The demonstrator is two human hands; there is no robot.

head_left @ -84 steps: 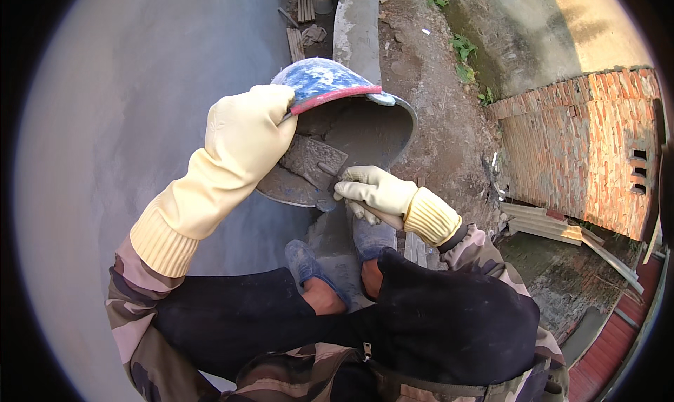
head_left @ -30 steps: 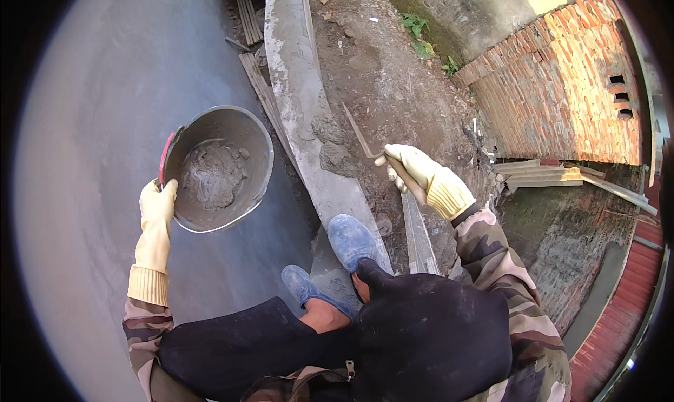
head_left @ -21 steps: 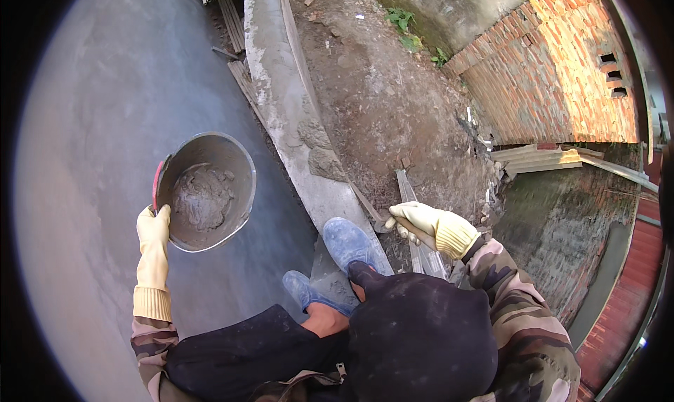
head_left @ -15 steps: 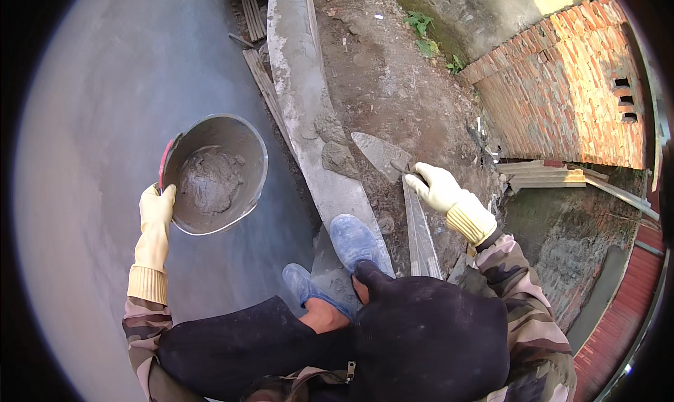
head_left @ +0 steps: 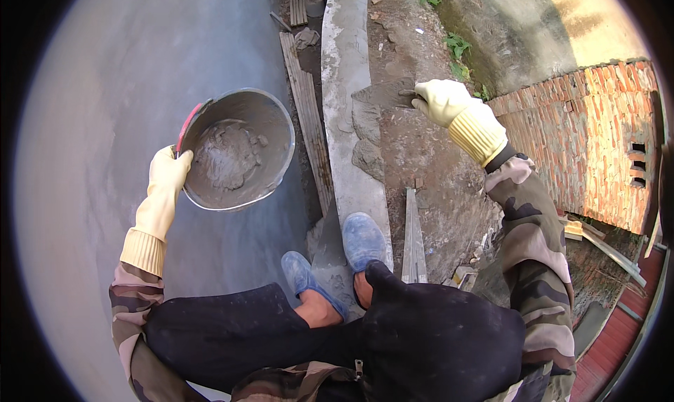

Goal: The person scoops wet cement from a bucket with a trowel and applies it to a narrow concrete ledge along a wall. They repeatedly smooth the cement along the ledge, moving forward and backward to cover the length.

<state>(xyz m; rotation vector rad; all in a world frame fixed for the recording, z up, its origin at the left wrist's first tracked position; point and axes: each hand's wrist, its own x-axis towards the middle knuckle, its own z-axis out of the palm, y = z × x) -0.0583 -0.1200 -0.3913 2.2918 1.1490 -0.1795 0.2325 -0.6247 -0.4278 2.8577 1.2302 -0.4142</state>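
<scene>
My left hand (head_left: pixel 168 174), in a cream rubber glove, is closed on the red-gripped side of a dented bucket (head_left: pixel 274 142) with grey wet mortar (head_left: pixel 228 160) in its bottom. My right hand (head_left: pixel 442 104), gloved alike, grips the short handle of a trowel (head_left: pixel 390 93); its mortar-coated blade lies at the far end of lumps of mortar (head_left: pixel 368 156) on a narrow concrete ledge (head_left: pixel 337 30). The blade's tip cannot be told apart from that mortar. My feet in blue shoes (head_left: pixel 364 237) are on the near part of the ledge and beside it.
A smooth grey surface (head_left: pixel 98 121) fills the left. Long boards (head_left: pixel 309 121) lie along the ledge. Right of it are a dirt strip (head_left: pixel 435 177), a metal bar (head_left: pixel 413 233), plants (head_left: pixel 458 48), a brick structure (head_left: pixel 597 142) and a lower red roof (head_left: pixel 635 311).
The trowel and my right hand have moved forward along the ledge, up in the picture, onto the mortar. Earlier the bucket was tipped up before me with the trowel inside; now it is off left.
</scene>
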